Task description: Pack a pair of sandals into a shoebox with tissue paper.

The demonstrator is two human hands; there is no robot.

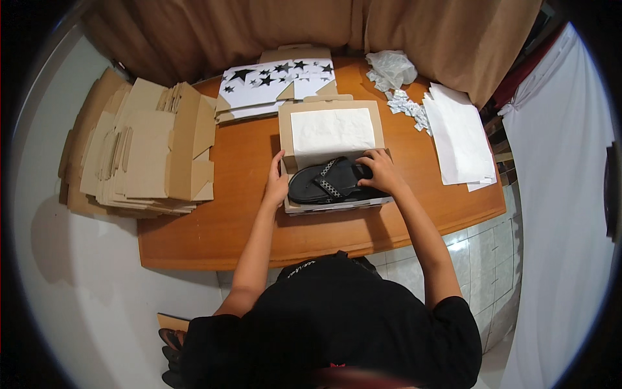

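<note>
We find the black sandal [310, 187] lying inside the open cardboard box [337, 208] on the wooden table [246, 159]. The left hand [276, 185], partly open, rests against the box's left wall; the right hand [381, 172] curls half open over the sandal's right end, though whether it grips we cannot tell. White paper [334, 129] lines the raised lid [330, 105].

Matt sandal [337, 182], cardboard box [334, 105], glossy wooden table [243, 159], creased paper [334, 129]
</note>
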